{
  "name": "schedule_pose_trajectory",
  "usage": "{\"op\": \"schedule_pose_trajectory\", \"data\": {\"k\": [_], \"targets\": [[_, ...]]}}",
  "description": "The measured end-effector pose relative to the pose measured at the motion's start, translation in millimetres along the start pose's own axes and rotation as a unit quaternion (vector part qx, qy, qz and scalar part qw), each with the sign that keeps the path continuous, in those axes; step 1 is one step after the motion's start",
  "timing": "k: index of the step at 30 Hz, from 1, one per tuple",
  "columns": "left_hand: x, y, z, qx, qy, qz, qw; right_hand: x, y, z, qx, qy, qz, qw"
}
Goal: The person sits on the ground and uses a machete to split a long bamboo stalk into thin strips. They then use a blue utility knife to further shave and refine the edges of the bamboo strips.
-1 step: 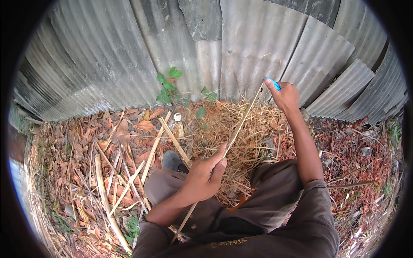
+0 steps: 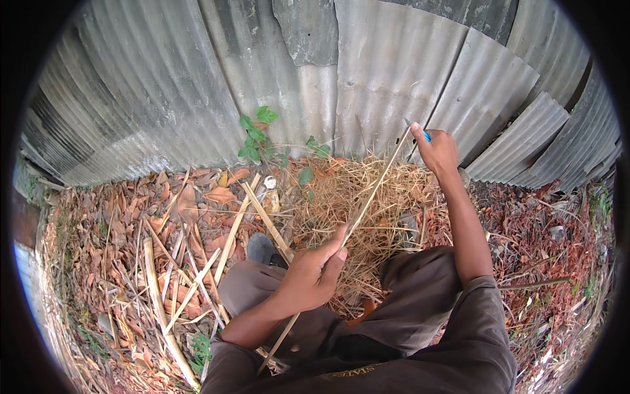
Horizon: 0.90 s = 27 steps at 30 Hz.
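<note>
A long thin bamboo strip [image 2: 375, 188] slants from my lap up toward the fence. My left hand [image 2: 312, 274] grips it about midway between thumb and fingers, and its lower end comes out below that hand, over my trousers. My right hand [image 2: 438, 150] is closed on a knife with a blue handle [image 2: 427, 136]. The short grey blade [image 2: 408, 122] points up and left past the thumb, at the strip's far end. Whether the right fingers also pinch the strip I cannot tell. Below the strip spreads a heap of thin pale shavings [image 2: 394, 197].
A corrugated metal fence [image 2: 394, 72] stands across the far side, with a green leafy plant [image 2: 254, 136] at its foot. Several split bamboo pieces [image 2: 197, 289] and a thicker pole [image 2: 159, 302] lie on dry leaves at left. Reddish litter [image 2: 545, 243] covers the right.
My right hand has turned slightly and shifted a little right; more of the blade shows and less of the blue handle. My left hand stays nearly in place on the strip.
</note>
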<state>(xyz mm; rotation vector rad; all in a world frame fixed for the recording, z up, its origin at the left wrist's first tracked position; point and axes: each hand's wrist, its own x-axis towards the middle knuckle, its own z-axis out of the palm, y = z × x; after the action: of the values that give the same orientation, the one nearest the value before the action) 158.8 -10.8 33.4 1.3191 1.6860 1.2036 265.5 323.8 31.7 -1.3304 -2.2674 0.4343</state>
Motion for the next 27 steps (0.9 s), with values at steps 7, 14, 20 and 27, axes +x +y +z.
{"op": "schedule_pose_trajectory", "data": {"k": [7,14,20,27], "targets": [[12,-6,-16,-0.208,0.008,-0.060,0.976,-60,-40,3,-0.012,-0.116,-0.094,0.989],[20,-2,-17,-0.331,0.010,-0.131,0.934,-93,-55,8,0.066,-0.077,-0.275,0.956],[18,0,-11,-0.493,-0.032,-0.184,0.850,-88,-64,13,0.005,-0.067,-0.315,0.947],[11,-2,-14,-0.599,-0.082,-0.196,0.772,-95,-63,17,0.032,-0.046,-0.336,0.940]]}}
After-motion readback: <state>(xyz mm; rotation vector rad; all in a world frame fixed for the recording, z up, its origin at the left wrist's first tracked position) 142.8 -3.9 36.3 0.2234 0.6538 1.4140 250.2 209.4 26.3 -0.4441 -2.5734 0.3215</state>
